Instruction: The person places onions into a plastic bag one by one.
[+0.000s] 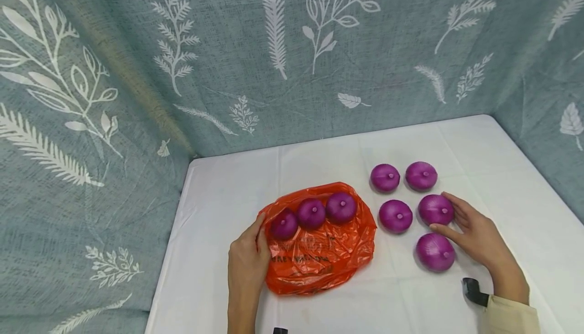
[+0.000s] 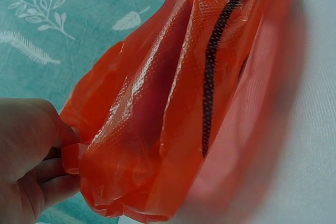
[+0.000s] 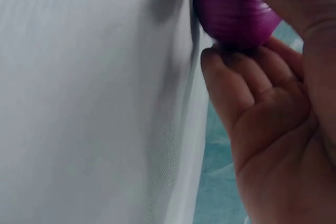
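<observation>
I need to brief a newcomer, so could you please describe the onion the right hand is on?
On the white table, right of the orange bag, lie five purple onions. Yours is the onion in the middle row's right spot, the only one with the right hand curled round it.

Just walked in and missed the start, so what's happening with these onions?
A person sits at a white table. The left hand pinches the edge of an orange plastic bag on which three purple onions lie. The right hand grips one onion among five lying loose on the table beside the bag.
</observation>
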Demonstrator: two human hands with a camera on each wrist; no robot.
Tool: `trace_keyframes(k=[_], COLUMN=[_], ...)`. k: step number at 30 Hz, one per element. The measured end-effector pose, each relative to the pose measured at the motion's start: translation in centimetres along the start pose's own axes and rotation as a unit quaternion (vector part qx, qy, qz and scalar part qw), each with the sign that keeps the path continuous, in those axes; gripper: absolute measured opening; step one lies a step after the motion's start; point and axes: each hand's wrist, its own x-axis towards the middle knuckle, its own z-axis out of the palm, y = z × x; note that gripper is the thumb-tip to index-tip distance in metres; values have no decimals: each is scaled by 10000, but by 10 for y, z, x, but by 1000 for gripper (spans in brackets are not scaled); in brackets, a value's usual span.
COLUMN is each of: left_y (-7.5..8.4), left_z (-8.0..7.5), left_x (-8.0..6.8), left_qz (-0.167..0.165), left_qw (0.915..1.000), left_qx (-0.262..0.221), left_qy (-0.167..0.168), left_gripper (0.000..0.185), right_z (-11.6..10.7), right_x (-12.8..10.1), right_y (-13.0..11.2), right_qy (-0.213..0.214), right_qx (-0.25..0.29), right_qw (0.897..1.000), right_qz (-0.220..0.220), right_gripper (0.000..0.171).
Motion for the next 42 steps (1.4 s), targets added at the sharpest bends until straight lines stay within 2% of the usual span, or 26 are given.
trace_keyframes(k=[8, 14, 20, 31, 38, 42], left_y=[1, 1, -1, -3, -3, -2], left_z=[-1, -1, -1, -2, 0, 0], left_x=[-1, -2, -1, -1, -1, -1], left_qz=[-19, -103, 0, 63, 54, 31], left_qw=[10000, 9999, 10000, 9999, 9999, 10000], left_qx=[-15, -14, -52, -65, -91, -72], left_qy=[-2, -27, 50, 81, 18, -12], left_gripper=[35, 35, 35, 35, 36, 35], right_z=[-1, -6, -14, -23, -15, -8], right_x=[-3, -6, -9, -17, -21, -20], right_y=[0, -3, -14, -58, -95, -115], right_qy=[359, 557, 810, 1410, 1720, 1704], right_qx=[-180, -111, -1, 305, 826, 991], right_qw=[9988, 9965, 9940, 9890, 9802, 9760], right_qz=[286, 610, 738, 324, -526, -925], right_gripper=[101, 99, 96, 89, 87, 89])
